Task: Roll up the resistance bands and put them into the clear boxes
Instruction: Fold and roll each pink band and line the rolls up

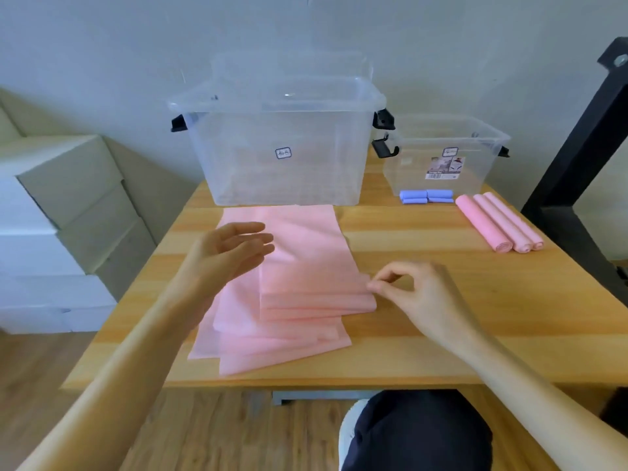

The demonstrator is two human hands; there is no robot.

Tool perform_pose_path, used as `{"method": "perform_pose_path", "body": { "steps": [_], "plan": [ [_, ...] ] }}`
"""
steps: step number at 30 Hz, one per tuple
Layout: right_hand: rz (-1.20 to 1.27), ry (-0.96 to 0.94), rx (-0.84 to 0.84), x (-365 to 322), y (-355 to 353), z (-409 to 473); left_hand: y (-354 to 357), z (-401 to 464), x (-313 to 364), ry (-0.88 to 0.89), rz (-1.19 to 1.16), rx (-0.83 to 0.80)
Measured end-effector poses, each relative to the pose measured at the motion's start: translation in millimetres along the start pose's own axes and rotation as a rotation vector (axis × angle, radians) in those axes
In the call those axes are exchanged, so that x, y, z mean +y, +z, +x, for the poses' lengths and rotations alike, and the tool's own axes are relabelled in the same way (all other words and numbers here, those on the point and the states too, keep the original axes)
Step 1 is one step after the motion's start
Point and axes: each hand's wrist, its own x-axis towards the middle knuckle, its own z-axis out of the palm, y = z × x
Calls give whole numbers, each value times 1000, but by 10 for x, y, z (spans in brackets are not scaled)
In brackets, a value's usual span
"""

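The right hand (416,294) pinches, with thumb and forefinger, the right edge of the flat pink sheet-like resistance bands (299,266) stacked loosely on the pale wooden table (424,341); the left hand (231,253) hovers over the stack's left side, fingers straight and relaxed, holding nothing; the stack's lower sheets fan out toward the table's near edge. Behind the stack stands a large clear plastic box with black latches (282,144), nothing visible inside; to its right a smaller clear plastic box with a label (445,158), also showing nothing inside. Just before the small box lie small blue rolled bands (426,196); beside them three pink rolled bands (499,222) lie side by side near the table's right edge; bare wood lies between the right hand and these rolls.
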Motion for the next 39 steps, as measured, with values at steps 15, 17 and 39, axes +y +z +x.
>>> {"method": "perform_pose_path", "body": {
  "steps": [15, 17, 39],
  "plan": [
    [209, 96, -33, -228, 287, 27, -206, -747, -462, 52, 346, 73],
    [228, 80, -21, -316, 220, 57, -167, -694, -450, 64, 384, 95],
    [268, 55, -277, -354, 52, -640, 46, -1106, -581, 208, 640, 107]
  ]
}}
